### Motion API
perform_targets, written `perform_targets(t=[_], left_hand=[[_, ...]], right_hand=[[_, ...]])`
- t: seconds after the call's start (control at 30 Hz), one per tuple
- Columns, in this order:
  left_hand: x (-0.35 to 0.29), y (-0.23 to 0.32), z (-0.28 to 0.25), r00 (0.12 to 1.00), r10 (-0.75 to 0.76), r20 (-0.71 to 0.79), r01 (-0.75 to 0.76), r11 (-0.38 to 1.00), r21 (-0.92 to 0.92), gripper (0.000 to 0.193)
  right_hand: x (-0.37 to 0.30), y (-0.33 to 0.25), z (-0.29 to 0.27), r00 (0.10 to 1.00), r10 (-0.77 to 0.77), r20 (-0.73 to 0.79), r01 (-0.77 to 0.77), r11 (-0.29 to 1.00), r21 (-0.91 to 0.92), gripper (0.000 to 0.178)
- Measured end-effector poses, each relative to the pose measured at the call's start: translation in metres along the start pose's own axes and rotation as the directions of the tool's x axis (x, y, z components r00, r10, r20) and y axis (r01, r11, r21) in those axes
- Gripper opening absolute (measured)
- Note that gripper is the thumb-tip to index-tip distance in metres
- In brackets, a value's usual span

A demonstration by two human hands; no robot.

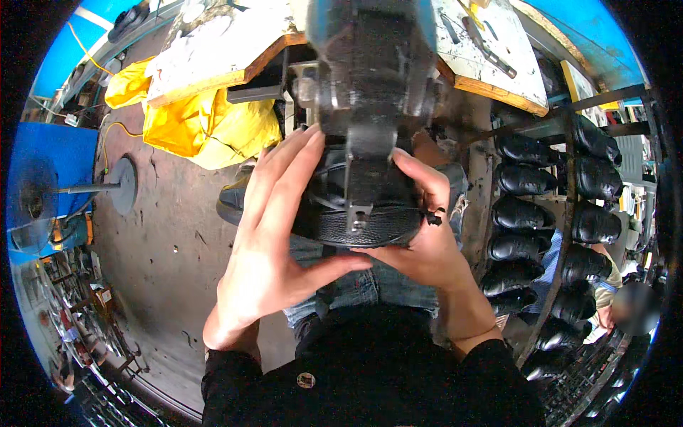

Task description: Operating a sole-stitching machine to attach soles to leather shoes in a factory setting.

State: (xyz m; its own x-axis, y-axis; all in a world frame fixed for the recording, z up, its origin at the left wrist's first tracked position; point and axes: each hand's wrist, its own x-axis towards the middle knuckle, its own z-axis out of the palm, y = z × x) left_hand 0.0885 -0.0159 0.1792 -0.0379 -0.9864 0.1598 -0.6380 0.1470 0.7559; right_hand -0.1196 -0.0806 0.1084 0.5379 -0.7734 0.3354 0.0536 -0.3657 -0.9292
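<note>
A person presses a black leather shoe up against the dark metal head of a machine, seen from above at a workshop bench. The left hand lies flat along the shoe's left side, fingers stretched out and spread, thumb reaching under the sole edge. The right hand cups the shoe from the right and below, fingers curled over its upper. A metal arm of the machine comes down onto the shoe between both hands. Behind the machine sits a wooden surface with a yellow cloth hanging beside it. To the right, a rack holds rows of finished black shoes; a standing fan is at far left on the concrete floor
</note>
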Motion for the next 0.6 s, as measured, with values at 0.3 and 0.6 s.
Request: perform_targets(t=[0.3,0.6], left_hand=[[0.003,-0.018,0.023,0.998,-0.047,-0.03,0.034,0.943,-0.33,0.084],[-0.018,-0.038,0.045,0.949,-0.316,0.025,0.217,0.591,-0.777,0.098]], right_hand=[[0.012,-0.023,-0.01,0.987,0.063,0.148,-0.057,0.997,-0.047,0.089],[0.018,-0.037,-0.016,0.975,0.153,0.162,-0.101,0.952,-0.29,0.1]])
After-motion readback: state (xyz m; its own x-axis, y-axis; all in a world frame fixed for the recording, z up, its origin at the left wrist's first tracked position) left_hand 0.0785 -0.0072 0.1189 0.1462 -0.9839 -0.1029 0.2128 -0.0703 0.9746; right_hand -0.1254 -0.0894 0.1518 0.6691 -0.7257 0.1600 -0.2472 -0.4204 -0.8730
